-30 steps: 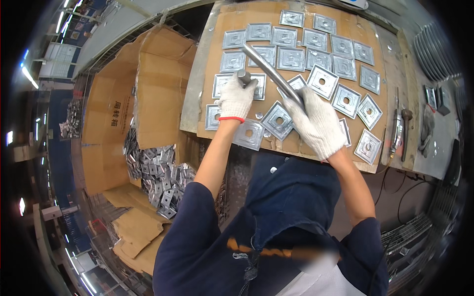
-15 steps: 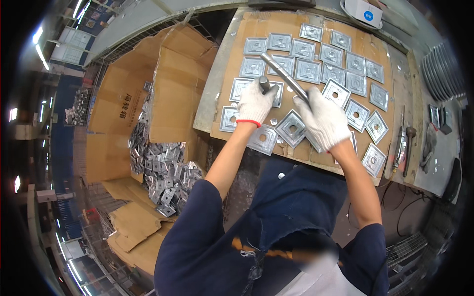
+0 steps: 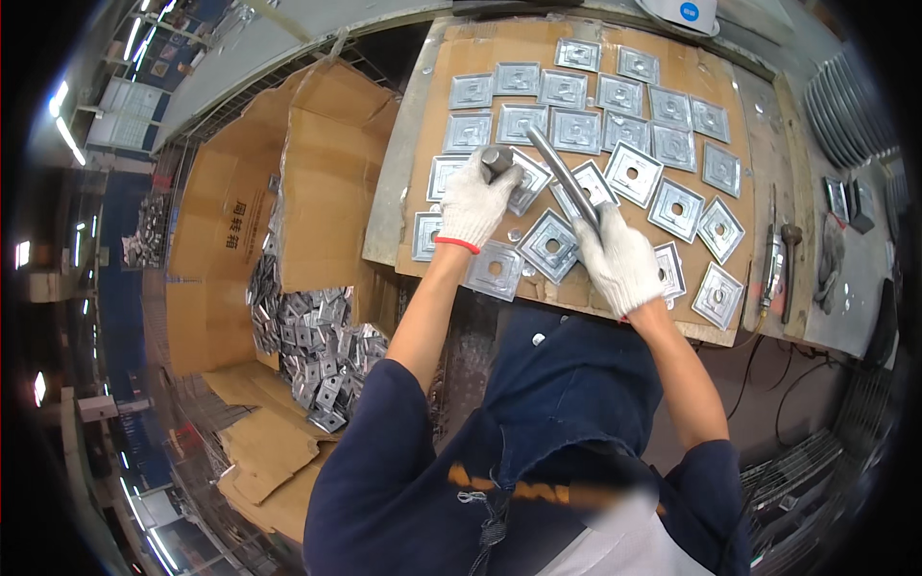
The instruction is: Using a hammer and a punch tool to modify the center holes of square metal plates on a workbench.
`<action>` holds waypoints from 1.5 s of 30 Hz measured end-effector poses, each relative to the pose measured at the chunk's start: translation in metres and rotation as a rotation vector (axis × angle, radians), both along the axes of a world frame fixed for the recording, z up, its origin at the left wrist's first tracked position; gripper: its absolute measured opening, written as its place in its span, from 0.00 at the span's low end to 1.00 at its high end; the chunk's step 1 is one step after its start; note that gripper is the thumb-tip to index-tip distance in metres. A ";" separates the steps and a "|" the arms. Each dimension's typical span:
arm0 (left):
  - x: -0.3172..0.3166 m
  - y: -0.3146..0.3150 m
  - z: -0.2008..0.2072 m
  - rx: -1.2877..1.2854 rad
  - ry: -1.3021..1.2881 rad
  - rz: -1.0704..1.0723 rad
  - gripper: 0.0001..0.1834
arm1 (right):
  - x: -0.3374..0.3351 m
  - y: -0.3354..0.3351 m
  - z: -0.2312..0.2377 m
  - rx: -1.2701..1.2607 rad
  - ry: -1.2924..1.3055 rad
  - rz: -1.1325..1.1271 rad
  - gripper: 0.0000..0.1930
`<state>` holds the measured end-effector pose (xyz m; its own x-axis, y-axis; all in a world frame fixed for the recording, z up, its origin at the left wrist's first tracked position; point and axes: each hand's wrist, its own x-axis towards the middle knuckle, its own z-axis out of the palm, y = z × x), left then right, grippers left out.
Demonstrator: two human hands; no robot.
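Observation:
My left hand [image 3: 471, 204], in a white knit glove with a red cuff, is closed around a short thick steel punch [image 3: 497, 159]. The punch rises from the fist over a tilted square metal plate [image 3: 529, 182]; its lower end is hidden. In my right hand [image 3: 619, 261], also gloved, is a long round metal bar [image 3: 559, 168], slanting up and leftward with its far end near the punch. Beneath the bar lies another plate, partly covered. Nearer me are plates with a round centre hole, such as this one [image 3: 552, 246]; the far rows of plates [image 3: 574, 131] show no open hole.
Cardboard [image 3: 480, 53] covers the bench under the plates, with small round slugs scattered on it. To the left, a large carton [image 3: 331, 173] holds a heap of metal plates [image 3: 322, 346]. At the right lie a hammer [image 3: 790, 269], dark blocks [image 3: 858, 206] and stacked discs [image 3: 850, 125].
My right hand and the bar have come nearer to me and rightward, away from the punch. My left hand keeps hold of the punch. The whole view has shifted slightly.

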<state>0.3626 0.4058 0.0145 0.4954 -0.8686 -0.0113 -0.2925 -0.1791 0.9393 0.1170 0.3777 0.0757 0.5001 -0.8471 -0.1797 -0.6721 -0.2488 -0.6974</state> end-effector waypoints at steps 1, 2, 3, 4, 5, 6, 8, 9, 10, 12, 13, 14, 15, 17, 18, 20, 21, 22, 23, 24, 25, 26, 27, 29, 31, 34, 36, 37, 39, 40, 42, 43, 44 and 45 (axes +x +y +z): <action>-0.002 0.002 0.004 0.003 0.001 -0.012 0.18 | 0.008 -0.007 0.007 0.036 0.033 0.027 0.24; -0.009 0.002 0.010 -0.034 -0.057 -0.077 0.18 | 0.014 -0.015 0.007 -0.027 0.117 0.064 0.24; -0.014 0.000 0.015 -0.074 -0.116 -0.142 0.18 | 0.020 -0.024 0.000 -0.076 0.110 0.101 0.23; -0.012 0.000 0.008 -0.130 -0.125 -0.168 0.18 | 0.029 -0.037 -0.013 -0.106 0.141 0.145 0.24; -0.011 0.000 0.004 -0.132 -0.128 -0.173 0.18 | 0.037 -0.044 -0.020 -0.132 0.174 0.189 0.24; -0.011 0.002 0.000 -0.172 -0.202 -0.192 0.18 | 0.036 -0.045 -0.023 -0.134 0.171 0.185 0.24; -0.011 0.011 0.011 -0.100 -0.192 -0.159 0.18 | 0.040 -0.039 -0.015 -0.136 0.159 0.151 0.23; -0.009 0.010 0.017 -0.095 -0.196 -0.154 0.18 | 0.039 -0.036 -0.008 -0.133 0.154 0.157 0.23; -0.008 0.013 0.023 -0.084 -0.196 -0.098 0.18 | 0.035 -0.030 0.008 -0.091 0.114 0.103 0.23; -0.005 0.012 0.025 -0.070 -0.183 -0.019 0.19 | 0.025 -0.019 0.001 -0.124 0.029 0.048 0.23; -0.007 0.013 0.025 -0.068 -0.184 -0.014 0.19 | 0.022 -0.013 -0.007 -0.123 0.028 0.052 0.23; -0.012 0.011 0.028 -0.117 -0.097 0.027 0.19 | 0.017 -0.007 -0.013 -0.096 0.095 0.074 0.23; -0.016 0.009 0.032 -0.167 -0.009 0.067 0.19 | 0.012 -0.002 -0.022 -0.070 0.163 0.093 0.23; -0.028 0.003 0.051 -0.103 -0.096 0.083 0.19 | -0.005 0.002 -0.047 -0.130 0.143 0.087 0.22; -0.033 0.001 0.062 -0.079 -0.071 0.129 0.19 | -0.011 0.006 -0.049 -0.077 0.132 0.036 0.22; -0.030 0.002 0.068 -0.092 0.004 0.172 0.21 | -0.022 0.018 -0.034 0.068 0.106 -0.054 0.21; -0.023 0.002 0.064 -0.090 0.004 0.178 0.21 | -0.029 0.024 -0.030 0.069 0.107 -0.048 0.21; -0.016 0.002 0.058 -0.105 -0.016 0.229 0.21 | -0.039 0.028 -0.028 0.062 0.090 -0.071 0.22; -0.007 0.004 0.053 -0.118 -0.041 0.281 0.21 | -0.047 0.032 -0.026 0.058 0.069 -0.092 0.22; 0.004 0.008 0.049 -0.023 -0.222 0.364 0.21 | -0.054 0.032 -0.022 0.123 0.096 -0.105 0.23; 0.022 0.012 0.040 -0.025 -0.228 0.370 0.21 | -0.062 0.035 -0.027 0.122 0.090 -0.099 0.23; 0.045 0.018 0.023 -0.001 -0.266 0.411 0.23 | -0.070 0.037 -0.038 0.095 0.054 -0.094 0.22; 0.062 0.021 0.006 0.022 -0.297 0.444 0.25 | -0.075 0.040 -0.043 0.068 0.025 -0.096 0.22; 0.080 0.025 -0.013 -0.006 -0.280 0.448 0.27 | -0.075 0.041 -0.038 0.142 0.021 -0.105 0.22; 0.081 0.024 -0.017 0.012 -0.214 0.421 0.25 | -0.078 0.041 -0.044 0.131 0.043 -0.089 0.22; 0.064 0.021 -0.001 0.029 -0.180 0.389 0.24 | -0.076 0.041 -0.047 0.143 0.039 -0.038 0.23; 0.062 0.021 0.003 0.100 -0.176 0.353 0.23 | -0.070 0.042 -0.047 0.169 0.031 -0.020 0.23; 0.066 0.022 -0.003 0.102 -0.176 0.361 0.23 | -0.066 0.043 -0.046 0.195 0.022 -0.003 0.23; 0.072 0.025 -0.018 0.103 -0.167 0.325 0.23 | -0.059 0.042 -0.042 0.235 0.035 0.019 0.24; 0.069 0.025 -0.015 0.135 -0.238 0.328 0.24 | -0.057 0.041 -0.040 0.234 0.047 0.025 0.24; 0.061 0.026 -0.013 0.191 -0.290 0.358 0.24 | -0.056 0.040 -0.042 0.235 0.065 0.035 0.24; 0.058 0.027 -0.009 0.241 -0.350 0.389 0.24 | -0.055 0.040 -0.043 0.221 0.044 0.041 0.24; 0.057 0.026 -0.005 0.244 -0.348 0.397 0.24 | -0.054 0.041 -0.044 0.207 0.022 0.048 0.24; 0.055 0.024 -0.001 0.253 -0.418 0.425 0.23 | -0.050 0.039 -0.043 0.208 0.024 0.058 0.24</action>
